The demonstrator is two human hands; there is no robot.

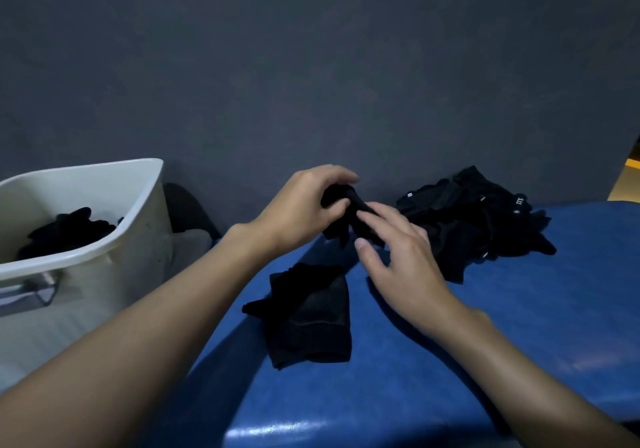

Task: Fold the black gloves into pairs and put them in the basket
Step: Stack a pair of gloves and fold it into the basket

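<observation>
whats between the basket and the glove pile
Head view: between basket and pile, the left hand grips a glove, the right hand touches it. Nearer, a folded glove lies on the table.

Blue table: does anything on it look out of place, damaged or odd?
Nothing is damaged. The pile of gloves at the far right is a loose heap. One folded bundle lies alone near the left edge of the table, not yet in the basket.
</observation>
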